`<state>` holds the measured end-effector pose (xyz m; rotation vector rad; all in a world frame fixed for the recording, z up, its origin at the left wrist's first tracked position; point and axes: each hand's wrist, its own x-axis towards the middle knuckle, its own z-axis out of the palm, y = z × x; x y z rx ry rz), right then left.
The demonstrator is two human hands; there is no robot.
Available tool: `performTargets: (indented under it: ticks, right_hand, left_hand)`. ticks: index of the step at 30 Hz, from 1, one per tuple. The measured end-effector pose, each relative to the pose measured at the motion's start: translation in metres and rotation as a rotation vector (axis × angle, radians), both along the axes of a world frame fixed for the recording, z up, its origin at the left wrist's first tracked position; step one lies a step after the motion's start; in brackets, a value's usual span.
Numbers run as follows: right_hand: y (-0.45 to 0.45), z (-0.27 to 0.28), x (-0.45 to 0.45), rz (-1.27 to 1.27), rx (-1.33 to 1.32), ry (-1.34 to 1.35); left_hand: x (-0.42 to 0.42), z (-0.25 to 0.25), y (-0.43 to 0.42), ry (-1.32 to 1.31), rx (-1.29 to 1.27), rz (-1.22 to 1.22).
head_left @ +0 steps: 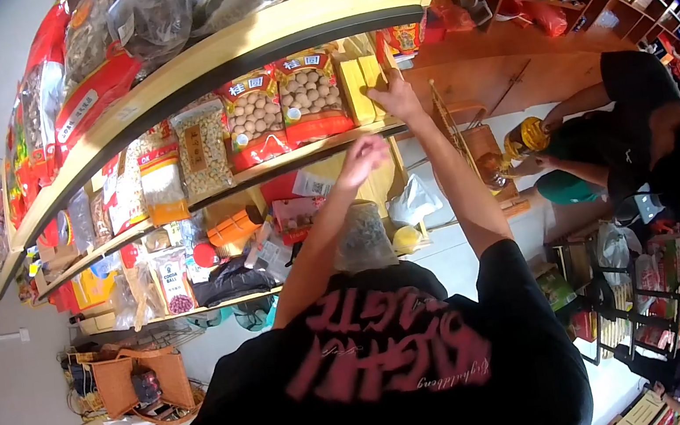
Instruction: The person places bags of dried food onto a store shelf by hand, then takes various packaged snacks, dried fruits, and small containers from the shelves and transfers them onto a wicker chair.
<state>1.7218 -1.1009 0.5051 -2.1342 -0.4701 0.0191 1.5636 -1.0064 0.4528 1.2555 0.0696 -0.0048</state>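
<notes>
My right hand (399, 100) is at the end of the middle shelf, its thumb toward the yellow boxes (358, 89) and its fingers closed at a narrow red edge. What exactly it grips is partly hidden. Below and to the left, my left hand (362, 162) is raised in front of the shelf's lower edge, slightly blurred, fingers apart and holding nothing. Two red bags of dried longans (309, 93) stand left of the yellow boxes. A red packet (406, 37) shows just above my right hand. A clear bag with greyish contents (365, 240) is close to my chest.
More packets, including a bag of pale nuts or seeds (204, 149), fill the wooden shelves (241, 37). On the right, a person (612, 134) holds a yellow-lidded jar (526, 136). A woven basket (143, 382) is at the lower left, and a black rack (627, 283) at the lower right.
</notes>
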Motion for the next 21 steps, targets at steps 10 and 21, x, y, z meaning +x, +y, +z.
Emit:
performTargets:
  ticks: [10, 21]
  right_hand:
    - [-0.008, -0.004, 0.004, 0.151, 0.118, 0.054]
    - [-0.069, 0.047, -0.014, 0.182, 0.596, 0.25]
  left_hand:
    - [0.017, 0.072, -0.019, 0.179, 0.155, 0.147]
    - [0.002, 0.077, -0.021, 0.125, 0.099, 0.112]
